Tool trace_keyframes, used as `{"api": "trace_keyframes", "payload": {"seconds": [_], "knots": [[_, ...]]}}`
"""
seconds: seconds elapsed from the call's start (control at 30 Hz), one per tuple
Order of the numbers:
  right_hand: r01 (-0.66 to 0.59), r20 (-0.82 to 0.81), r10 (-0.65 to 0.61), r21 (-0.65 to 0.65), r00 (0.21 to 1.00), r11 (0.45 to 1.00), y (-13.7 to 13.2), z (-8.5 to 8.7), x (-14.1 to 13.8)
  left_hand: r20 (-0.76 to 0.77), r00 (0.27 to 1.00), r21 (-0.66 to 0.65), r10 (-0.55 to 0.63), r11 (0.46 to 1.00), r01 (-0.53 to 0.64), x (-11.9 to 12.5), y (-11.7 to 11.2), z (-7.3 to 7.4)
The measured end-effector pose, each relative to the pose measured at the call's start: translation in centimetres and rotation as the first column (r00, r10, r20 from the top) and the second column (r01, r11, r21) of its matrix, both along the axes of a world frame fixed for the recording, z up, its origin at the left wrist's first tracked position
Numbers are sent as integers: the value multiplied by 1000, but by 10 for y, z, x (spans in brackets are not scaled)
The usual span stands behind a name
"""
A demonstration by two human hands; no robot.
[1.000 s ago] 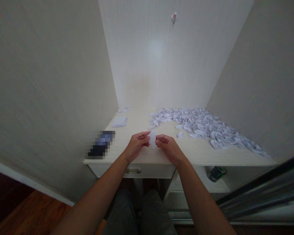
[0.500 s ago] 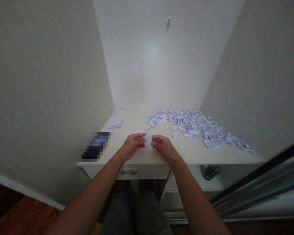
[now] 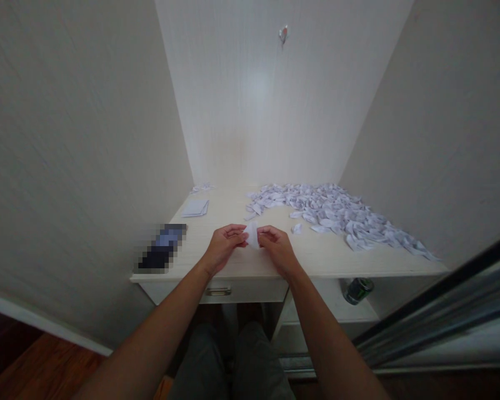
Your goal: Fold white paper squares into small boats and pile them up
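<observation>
Paper (image 3: 252,235), one small white piece, spans left hand (image 3: 226,243) and right hand (image 3: 276,246) above worktop (image 3: 233,265) front. Left grip pinches its left edge; right grip, its right edge. Pile of paper pieces (image 3: 331,208) farther right; flat sheets (image 3: 195,208) left, beyond pixelated dark object (image 3: 160,248). Can (image 3: 358,290) on shelf (image 3: 337,312) below.

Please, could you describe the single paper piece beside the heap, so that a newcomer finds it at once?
On the white desk, find the wide heap of white paper pieces. Between its front edge and the right hand lies one small white piece. Unlike the overlapping pieces in the heap, it lies alone.
</observation>
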State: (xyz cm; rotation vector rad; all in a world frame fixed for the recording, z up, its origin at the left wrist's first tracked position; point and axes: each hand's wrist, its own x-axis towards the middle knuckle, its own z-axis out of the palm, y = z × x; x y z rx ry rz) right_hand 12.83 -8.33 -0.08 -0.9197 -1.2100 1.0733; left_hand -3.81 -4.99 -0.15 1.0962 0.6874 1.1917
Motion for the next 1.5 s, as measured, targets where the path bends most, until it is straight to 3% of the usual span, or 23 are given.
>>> {"api": "trace_keyframes", "payload": {"seconds": [0.23, 0.43, 0.83, 1.0, 1.33, 1.5], "knots": [[4, 42, -5, 17, 999, 1000, 3, -2, 0, -19, 999, 39, 33, 999, -32, 1, -1, -3], [-14, -26, 14, 6, 1000, 1000, 3, -2, -2, -44, 999, 35, 18, 999, -16, 1, -5, 1], [15, 61, -17, 42, 998, 999, 3, -3, -2, -118, 993, 58, -22, 998, 29, 3, -8, 3], [12, 110, -17, 47, 994, 999, 2, -4, -3, -150, 988, 93, -24, 995, 38, 5, -6, 1], [28, 264, -42, 57, 964, 998, 5, -8, -1, -65, 997, 117, 50, 992, -43, 3, -6, 0], [30, 368, -51, 62, 928, 998, 4, -10, 2, -135, 990, 133, 42, 991, -24, 4, -5, -3]]}}
